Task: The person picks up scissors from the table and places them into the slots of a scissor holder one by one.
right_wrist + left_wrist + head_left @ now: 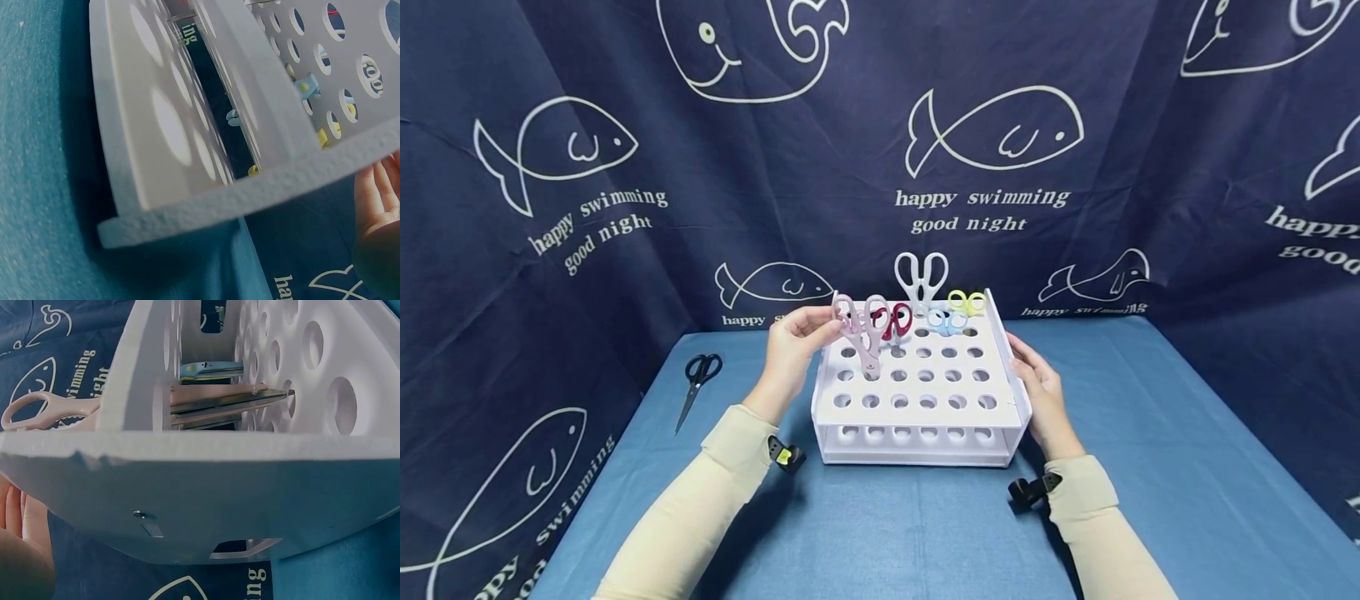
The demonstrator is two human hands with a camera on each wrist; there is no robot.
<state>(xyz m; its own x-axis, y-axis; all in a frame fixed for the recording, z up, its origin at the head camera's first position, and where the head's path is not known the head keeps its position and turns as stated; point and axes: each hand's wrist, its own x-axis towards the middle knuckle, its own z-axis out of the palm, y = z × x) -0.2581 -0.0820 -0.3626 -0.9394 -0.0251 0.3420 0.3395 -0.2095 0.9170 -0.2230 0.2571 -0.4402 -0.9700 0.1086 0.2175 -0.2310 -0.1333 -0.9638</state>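
Pink scissors (869,357) stand upright in a hole near the left side of a white tiered rack (913,415). My left hand (784,358) pinches their left finger loop in the head view. In the left wrist view the blades (219,403) run down inside the rack, tips at a lower hole; the side panel hides part of the handle, and my fingertips are out of frame. Against the outer face of the right side panel rests my right hand (1043,398), its fingers fairly straight. Black scissors (697,379) lie on the table left of my left hand.
White scissors (920,292), red scissors (892,327), light blue scissors (948,322) and yellow scissors (966,303) stand in the rack's rear holes. Rows of round holes cover its top. The rack sits on a blue table (917,533) before a dark fish-printed cloth (850,192).
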